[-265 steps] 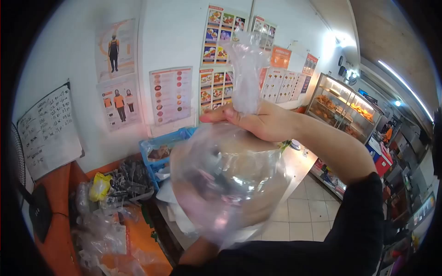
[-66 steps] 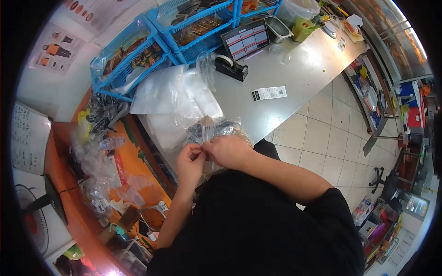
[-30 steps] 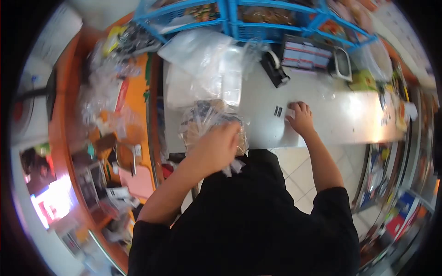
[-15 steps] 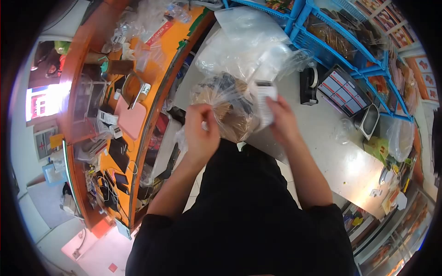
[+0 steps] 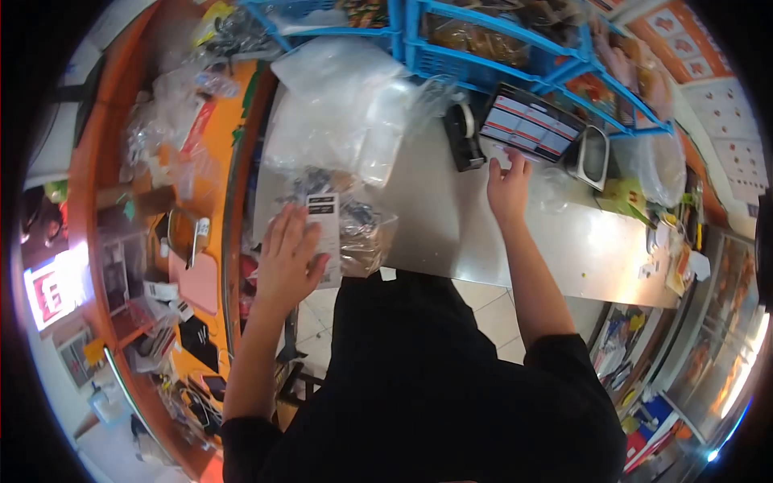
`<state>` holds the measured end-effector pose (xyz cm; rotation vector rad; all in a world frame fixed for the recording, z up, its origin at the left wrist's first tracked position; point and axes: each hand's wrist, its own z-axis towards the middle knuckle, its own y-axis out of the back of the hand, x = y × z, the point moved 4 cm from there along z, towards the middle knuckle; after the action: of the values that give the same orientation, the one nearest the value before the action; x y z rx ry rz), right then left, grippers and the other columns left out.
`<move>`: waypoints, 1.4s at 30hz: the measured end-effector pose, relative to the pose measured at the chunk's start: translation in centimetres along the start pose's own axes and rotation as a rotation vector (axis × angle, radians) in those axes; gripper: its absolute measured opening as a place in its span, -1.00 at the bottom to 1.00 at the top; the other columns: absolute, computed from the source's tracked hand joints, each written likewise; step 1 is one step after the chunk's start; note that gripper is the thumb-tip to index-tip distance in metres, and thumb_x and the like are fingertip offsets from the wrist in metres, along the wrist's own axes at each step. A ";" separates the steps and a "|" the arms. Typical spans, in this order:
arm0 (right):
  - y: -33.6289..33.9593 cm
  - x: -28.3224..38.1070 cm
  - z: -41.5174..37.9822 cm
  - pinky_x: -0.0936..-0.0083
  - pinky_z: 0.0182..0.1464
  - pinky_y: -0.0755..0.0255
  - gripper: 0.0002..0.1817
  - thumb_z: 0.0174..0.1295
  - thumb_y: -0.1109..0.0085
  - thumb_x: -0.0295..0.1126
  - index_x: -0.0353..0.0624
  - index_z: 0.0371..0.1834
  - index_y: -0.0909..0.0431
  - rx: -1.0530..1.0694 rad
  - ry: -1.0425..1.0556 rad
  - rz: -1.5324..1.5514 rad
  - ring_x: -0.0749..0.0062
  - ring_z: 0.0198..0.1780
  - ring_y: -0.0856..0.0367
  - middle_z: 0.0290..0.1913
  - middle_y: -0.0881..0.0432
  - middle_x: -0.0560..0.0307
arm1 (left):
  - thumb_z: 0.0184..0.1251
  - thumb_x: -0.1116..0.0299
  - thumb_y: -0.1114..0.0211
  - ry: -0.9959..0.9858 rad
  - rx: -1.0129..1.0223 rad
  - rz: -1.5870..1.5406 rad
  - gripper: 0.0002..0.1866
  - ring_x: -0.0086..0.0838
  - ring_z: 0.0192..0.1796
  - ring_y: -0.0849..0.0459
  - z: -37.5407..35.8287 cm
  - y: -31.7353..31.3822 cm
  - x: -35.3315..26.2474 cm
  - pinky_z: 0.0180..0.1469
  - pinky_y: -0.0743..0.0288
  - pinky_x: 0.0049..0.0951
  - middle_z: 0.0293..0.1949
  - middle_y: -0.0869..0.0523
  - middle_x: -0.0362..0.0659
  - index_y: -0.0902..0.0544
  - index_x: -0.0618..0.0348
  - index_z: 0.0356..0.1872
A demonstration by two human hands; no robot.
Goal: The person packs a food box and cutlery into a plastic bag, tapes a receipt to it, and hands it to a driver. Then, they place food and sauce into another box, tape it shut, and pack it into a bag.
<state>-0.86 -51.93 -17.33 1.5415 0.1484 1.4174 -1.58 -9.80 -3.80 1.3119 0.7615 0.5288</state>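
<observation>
My left hand (image 5: 288,259) lies flat with its fingers stretched out, along the left edge of a printed white receipt (image 5: 325,229). The receipt rests against a clear plastic bag (image 5: 369,233) with something brown inside, near the counter's front edge. My right hand (image 5: 509,189) is over the counter, thumb and fingers apart, with nothing visible in it. Its fingertips are just below the lower edge of a tablet (image 5: 533,121) showing red and white panels. To that hand's left stands a black tape dispenser (image 5: 464,141).
Clear plastic bags (image 5: 330,113) are piled on the steel counter (image 5: 427,217). Blue baskets (image 5: 451,68) line the back, and a metal container (image 5: 593,157) stands right of the tablet. An orange cluttered shelf (image 5: 217,153) runs along the left.
My right hand has let go of the receipt and moved right to the tablet. My left hand now lies flat at the receipt, against the bag. The view has turned right.
</observation>
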 end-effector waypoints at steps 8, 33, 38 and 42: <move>-4.4 -3.0 6.6 0.41 -0.29 -0.71 -0.55 0.44 -0.26 -0.05 -0.14 0.20 -0.63 0.920 -0.581 0.265 0.40 -0.20 -0.75 0.05 -0.69 0.16 | 0.25 0.21 -0.45 -0.247 0.076 -0.040 -0.42 0.06 0.57 -0.36 0.6 -0.3 1.7 0.54 -0.22 0.20 0.50 -0.47 0.02 -0.53 0.16 0.27; -1.8 16.2 -10.4 0.36 0.37 -0.38 -0.83 0.35 -0.39 -0.38 -0.25 -0.12 -0.78 0.610 -0.338 1.083 0.33 0.32 -0.55 0.36 -0.57 0.10 | 0.21 0.06 -0.51 -0.316 -0.024 -0.210 -0.45 -0.03 0.53 -0.42 0.3 -0.7 3.6 0.51 -0.23 0.11 0.44 -0.57 -0.08 -0.63 0.13 0.15; -9.3 21.6 -13.4 0.31 0.36 -0.39 -0.85 0.31 -0.44 -0.34 -0.17 -0.18 -0.77 0.481 -0.172 0.564 0.26 0.33 -0.55 0.32 -0.56 0.02 | 0.20 0.03 -0.52 -0.306 -0.084 -0.298 -0.45 -0.08 0.52 -0.44 0.0 -1.1 4.1 0.48 -0.25 0.10 0.42 -0.60 -0.12 -0.65 0.12 0.13; -10.5 21.0 -13.8 0.18 0.27 -0.50 -0.65 0.18 -0.54 -0.28 -0.12 -0.01 -0.72 0.246 -0.061 0.318 -0.01 0.24 -0.60 0.26 -0.53 -0.15 | 0.20 0.01 -0.51 -0.300 -0.145 -0.337 -0.45 -0.11 0.50 -0.46 -0.1 -1.2 4.6 0.45 -0.27 0.07 0.39 -0.62 -0.15 -0.67 0.13 0.12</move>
<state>-0.23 -25.01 -12.87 1.8715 0.0417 1.6446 1.30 -6.59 -5.86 1.0692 0.6624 0.1105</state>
